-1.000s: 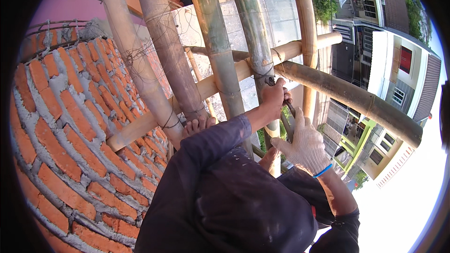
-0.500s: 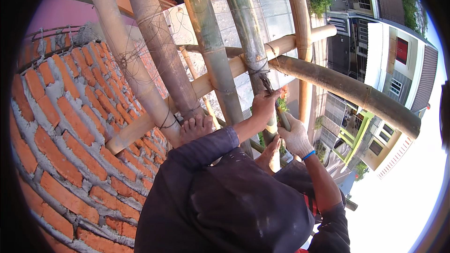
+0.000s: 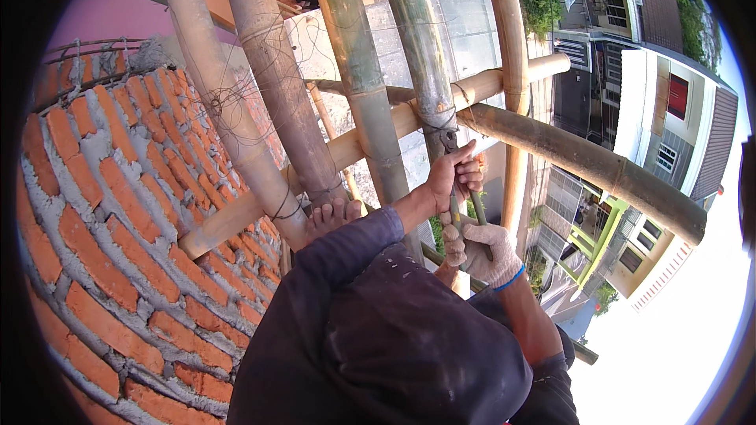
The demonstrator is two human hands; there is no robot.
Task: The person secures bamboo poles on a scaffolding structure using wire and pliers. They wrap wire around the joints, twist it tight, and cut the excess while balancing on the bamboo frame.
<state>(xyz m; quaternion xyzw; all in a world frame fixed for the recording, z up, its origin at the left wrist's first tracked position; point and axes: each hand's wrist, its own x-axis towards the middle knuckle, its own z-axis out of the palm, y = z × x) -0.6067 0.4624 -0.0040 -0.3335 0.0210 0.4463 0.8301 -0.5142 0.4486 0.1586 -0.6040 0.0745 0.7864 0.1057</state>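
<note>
A pair of metal pincers (image 3: 455,208) with greenish handles stands with its jaws up at a wire tie (image 3: 441,126) on a greenish bamboo pole (image 3: 417,39). My right hand (image 3: 490,256), in a white knit glove with a blue cuff, grips the handles, which are spread apart. My bare left hand (image 3: 445,182) is closed around the pincers' upper part, just below the jaws, its thumb pointing up along the pole. Whether a wire end is also inside its fingers is hidden. The tie lies where the pole meets a crosswise bamboo (image 3: 402,118).
Several upright bamboo poles (image 3: 272,71) cross the horizontal one, with loose thin wire (image 3: 224,98) tangled around them. A thick bamboo (image 3: 583,145) juts out to the right. A rough brick wall (image 3: 118,228) rises at left. My bare foot (image 3: 327,216) rests on bamboo; houses (image 3: 669,110) lie beyond.
The pincers' handles have spread from close together to apart. My right hand has lowered slightly and its fingers have shifted on them. My left thumb now points upward; the view has shifted a little.
</note>
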